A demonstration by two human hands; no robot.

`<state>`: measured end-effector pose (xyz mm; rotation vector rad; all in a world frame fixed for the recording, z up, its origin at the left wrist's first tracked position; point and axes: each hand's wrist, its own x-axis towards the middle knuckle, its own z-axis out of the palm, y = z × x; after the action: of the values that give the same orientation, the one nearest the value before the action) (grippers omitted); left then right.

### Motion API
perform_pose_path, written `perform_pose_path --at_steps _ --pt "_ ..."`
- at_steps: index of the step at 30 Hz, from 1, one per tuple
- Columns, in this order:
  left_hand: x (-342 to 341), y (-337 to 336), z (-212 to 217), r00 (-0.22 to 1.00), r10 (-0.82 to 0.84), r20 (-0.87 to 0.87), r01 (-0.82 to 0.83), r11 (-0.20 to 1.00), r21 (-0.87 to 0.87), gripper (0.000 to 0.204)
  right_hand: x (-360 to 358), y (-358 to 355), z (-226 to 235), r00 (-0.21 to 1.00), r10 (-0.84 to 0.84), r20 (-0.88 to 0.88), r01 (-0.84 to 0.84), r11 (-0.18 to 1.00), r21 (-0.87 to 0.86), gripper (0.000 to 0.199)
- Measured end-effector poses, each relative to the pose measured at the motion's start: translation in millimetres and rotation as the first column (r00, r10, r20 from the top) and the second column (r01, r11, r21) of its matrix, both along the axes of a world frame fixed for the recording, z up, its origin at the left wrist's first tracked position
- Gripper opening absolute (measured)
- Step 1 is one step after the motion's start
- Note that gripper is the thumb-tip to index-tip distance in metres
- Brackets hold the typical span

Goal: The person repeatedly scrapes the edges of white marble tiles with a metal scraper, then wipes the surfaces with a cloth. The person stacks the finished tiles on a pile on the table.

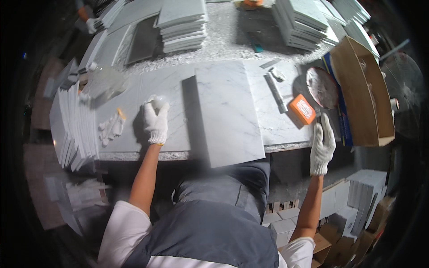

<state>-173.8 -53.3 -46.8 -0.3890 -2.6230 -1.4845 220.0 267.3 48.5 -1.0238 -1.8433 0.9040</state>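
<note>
A white marble-look slab [230, 114] with grey veins lies on the bench in front of me, its near end past the bench edge. Left of it, my left hand [156, 119], in a white knitted glove, is closed around a pale rounded lump [157, 102] whose kind I cannot make out. My right hand [323, 145], gloved alike, is right of the slab with its fingers stretched forward and apart. Just beyond its fingertips lies an orange block [302, 109] with a white patch. A thin grey flat piece shows by those fingertips, not clear enough to name.
Upright thin slabs [73, 127] and a loose glove [111, 128] are at left, near a clear plastic bag [105, 82]. Right of the orange block are a round dish [322, 87] and a cardboard box [364, 91]. Slab stacks [183, 24] stand behind; another person's gloved hand [91, 25] shows far left.
</note>
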Motion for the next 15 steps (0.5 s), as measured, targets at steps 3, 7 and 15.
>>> perform_pose_path --at_steps 3,7,15 --pt "0 3 5 0.999 -0.036 0.008 0.036 0.998 0.053 0.061 2 44 8 0.963 -0.025 0.269 0.017 0.999 0.033 0.038" --pt "18 -5 17 0.997 -0.071 0.012 0.072 0.995 -0.066 0.072 -9 84 4 0.87 -0.109 0.481 -0.052 0.949 0.31 0.034" --pt "82 -39 9 0.932 -0.127 -0.341 0.066 0.98 -0.187 0.081 -30 122 -4 0.699 -0.082 0.71 -0.105 0.971 0.216 0.027"
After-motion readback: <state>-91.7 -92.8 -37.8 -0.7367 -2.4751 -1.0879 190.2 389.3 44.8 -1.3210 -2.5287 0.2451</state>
